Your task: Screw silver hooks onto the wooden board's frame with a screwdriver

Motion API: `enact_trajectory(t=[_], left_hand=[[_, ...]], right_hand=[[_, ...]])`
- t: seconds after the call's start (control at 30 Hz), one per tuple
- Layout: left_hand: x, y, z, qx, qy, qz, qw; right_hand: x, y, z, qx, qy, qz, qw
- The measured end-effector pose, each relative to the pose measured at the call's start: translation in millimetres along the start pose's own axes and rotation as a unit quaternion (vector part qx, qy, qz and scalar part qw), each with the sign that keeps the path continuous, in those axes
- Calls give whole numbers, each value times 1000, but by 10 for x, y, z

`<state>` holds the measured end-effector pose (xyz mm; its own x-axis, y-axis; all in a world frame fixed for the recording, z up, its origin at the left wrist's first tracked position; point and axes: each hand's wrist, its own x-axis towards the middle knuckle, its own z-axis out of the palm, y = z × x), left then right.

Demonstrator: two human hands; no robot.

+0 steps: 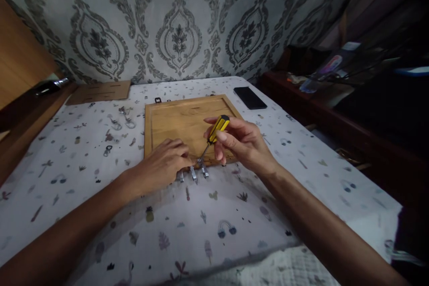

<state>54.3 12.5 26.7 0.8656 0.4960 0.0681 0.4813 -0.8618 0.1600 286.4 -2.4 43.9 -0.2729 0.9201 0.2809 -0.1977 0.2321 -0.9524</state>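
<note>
Printed sheet [234, 214] lay below damask wallpaper [179, 40], with a phone [250, 97] beyond the board [181, 118]. Right hand [244, 143] pinched a screwdriver [214, 132] in closed fingers. Left hand [161, 165] rested curled on hooks [193, 173], grip unclear.

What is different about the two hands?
The right hand is lifted and pinches a yellow-and-black screwdriver in its fingers; the left hand holds no tool. The left hand lies palm down by the metal hooks; the right hand is tilted sideways. Both are bare, at the near edge of the wooden board.
</note>
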Motion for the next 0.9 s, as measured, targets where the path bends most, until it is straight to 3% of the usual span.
enact_trajectory(t=[0.23, 0.53, 0.9], left_hand=[[-8, 13, -10, -10, -16, -13, 1000], [-10, 17, -13, -13, -23, -21, 999], [-27, -7, 29, -12, 1, -6, 1000]], right_hand=[[13, 45, -27, -6, 51, -12, 999], [-21, 4, -47, 13, -6, -16, 1000], [-46, 1, -18, -52, 128, -89, 986]])
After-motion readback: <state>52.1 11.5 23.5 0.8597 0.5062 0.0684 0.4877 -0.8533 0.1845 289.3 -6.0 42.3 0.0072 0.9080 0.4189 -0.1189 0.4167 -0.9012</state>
